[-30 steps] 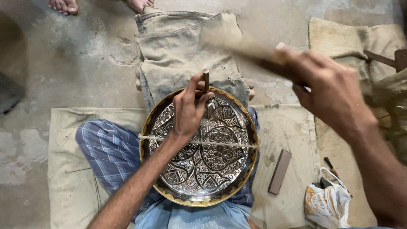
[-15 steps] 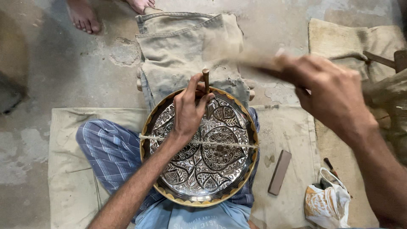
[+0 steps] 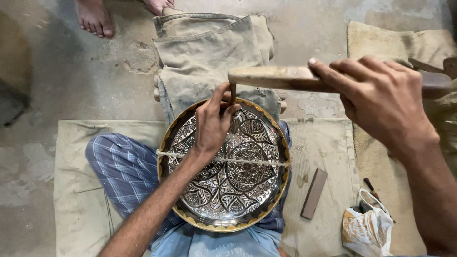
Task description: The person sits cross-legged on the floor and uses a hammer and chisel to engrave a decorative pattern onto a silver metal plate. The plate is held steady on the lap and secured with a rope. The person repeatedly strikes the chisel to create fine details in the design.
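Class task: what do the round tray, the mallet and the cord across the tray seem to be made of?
Round tray: probably metal, shiny silver engraved face, brass-coloured rim. Mallet in the right hand: apparently wood, pale, worn, matt. Cord: seemingly twisted plant fibre, rough, beige.

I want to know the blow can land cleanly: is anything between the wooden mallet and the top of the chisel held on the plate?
Nothing visible is. The mallet in the right hand sits directly over the chisel; the left hand grips the chisel lower down, on the engraved plate.
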